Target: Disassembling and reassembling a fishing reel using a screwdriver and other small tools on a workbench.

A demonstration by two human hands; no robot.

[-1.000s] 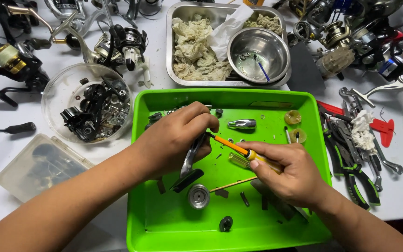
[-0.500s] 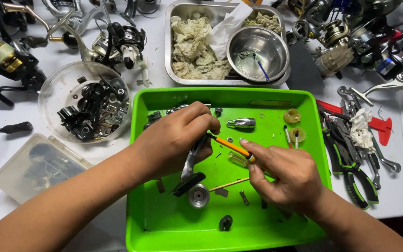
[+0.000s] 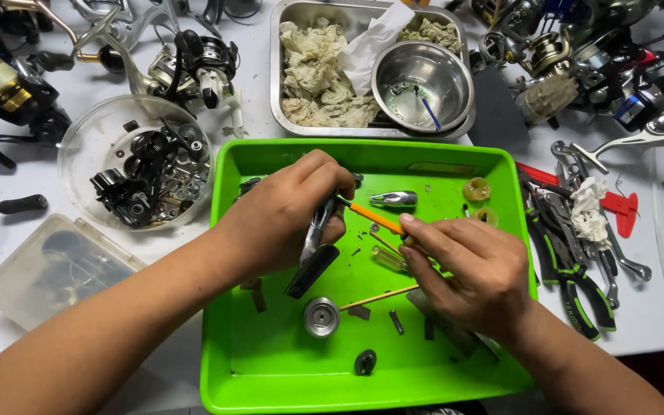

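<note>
My left hand (image 3: 286,215) grips a silver and black reel handle part (image 3: 315,253) over the green tray (image 3: 270,369). My right hand (image 3: 474,273) pinches an orange-handled tool (image 3: 374,217), its tip meeting the part under my left fingers. Below them in the tray lie a small yellow-handled screwdriver (image 3: 388,260), a thin wooden stick (image 3: 378,297), a round silver spool cap (image 3: 321,317), a dark round piece (image 3: 365,361) and small black bits. A silver knob (image 3: 393,200) and two yellowish rings (image 3: 476,189) lie at the tray's far side.
Behind the tray stands a steel pan (image 3: 282,69) with crumpled rags and a steel bowl (image 3: 423,81). A clear bowl of black reel parts (image 3: 140,169) and a clear lid (image 3: 48,269) sit left. Fishing reels (image 3: 194,61) line the back; pliers (image 3: 570,269) lie right.
My right hand has slid up the orange-handled tool toward my left hand, and its fingers now sit closer to the tip. My left hand has barely moved.
</note>
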